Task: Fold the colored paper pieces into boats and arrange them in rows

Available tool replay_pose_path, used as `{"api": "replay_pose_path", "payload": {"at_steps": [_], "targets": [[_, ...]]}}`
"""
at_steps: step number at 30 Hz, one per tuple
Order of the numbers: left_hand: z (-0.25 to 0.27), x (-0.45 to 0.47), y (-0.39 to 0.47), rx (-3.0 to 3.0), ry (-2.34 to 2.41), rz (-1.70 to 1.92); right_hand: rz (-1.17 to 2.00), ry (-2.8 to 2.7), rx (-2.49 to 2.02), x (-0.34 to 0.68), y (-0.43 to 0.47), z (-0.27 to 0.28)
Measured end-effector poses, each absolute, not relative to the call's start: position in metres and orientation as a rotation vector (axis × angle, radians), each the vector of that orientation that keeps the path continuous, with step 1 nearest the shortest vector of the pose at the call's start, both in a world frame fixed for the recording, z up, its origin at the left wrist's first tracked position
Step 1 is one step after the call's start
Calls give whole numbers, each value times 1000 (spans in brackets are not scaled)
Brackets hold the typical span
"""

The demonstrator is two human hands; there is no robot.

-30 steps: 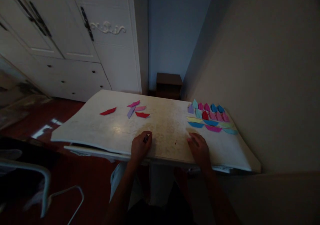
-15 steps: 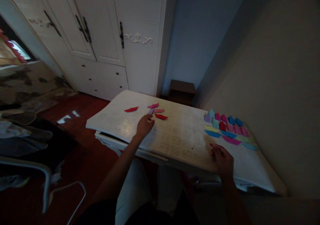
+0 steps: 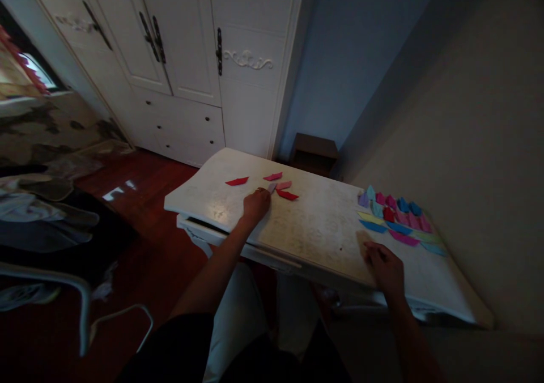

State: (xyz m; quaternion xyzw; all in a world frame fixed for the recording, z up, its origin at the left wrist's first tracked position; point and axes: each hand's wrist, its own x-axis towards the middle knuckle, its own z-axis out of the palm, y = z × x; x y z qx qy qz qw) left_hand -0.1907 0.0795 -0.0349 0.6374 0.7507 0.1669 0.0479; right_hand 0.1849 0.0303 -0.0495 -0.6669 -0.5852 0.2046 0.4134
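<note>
My left hand is over the left half of the white table, its fingers closed at the near end of a lavender paper boat. Close by lie a red paper boat, a light pink paper boat and a magenta paper boat. Farther left is another red paper boat. Above the table's right part, my right hand has its fingers curled together, and nothing shows in them. Beyond it, folded paper boats stand in rows, among them a blue paper boat and a magenta paper boat.
The white table has a drawer front along its near edge and meets a wall on the right. A white wardrobe and a small brown cabinet are behind it. A metal chair frame is at lower left.
The view has shifted, so the table sits farther right in it. My left hand's fingers have closed at the lavender paper boat. My right hand stays near the table's front edge, fingers still curled.
</note>
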Motion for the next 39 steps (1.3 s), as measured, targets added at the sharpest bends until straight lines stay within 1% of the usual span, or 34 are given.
{"api": "replay_pose_path", "payload": {"at_steps": [10, 20, 27, 33, 36, 39], "targets": [[-44, -197, 79, 1881, 2347, 576, 485, -1512, -1709, 185, 30, -55], [-42, -194, 79, 1912, 2342, 626, 403, -1583, -1715, 184, 31, -52], [-47, -191, 85, 2029, 2360, 480, 392, -1587, -1704, 185, 33, -57], [-46, -192, 87, 1957, 2404, 479, 401, -1589, -1690, 185, 33, -58], [-44, -192, 85, 1898, 2437, 533, 420, -1578, -1688, 186, 32, -58], [-44, -193, 82, 1844, 2450, 686, 423, -1569, -1692, 186, 32, -59]]}}
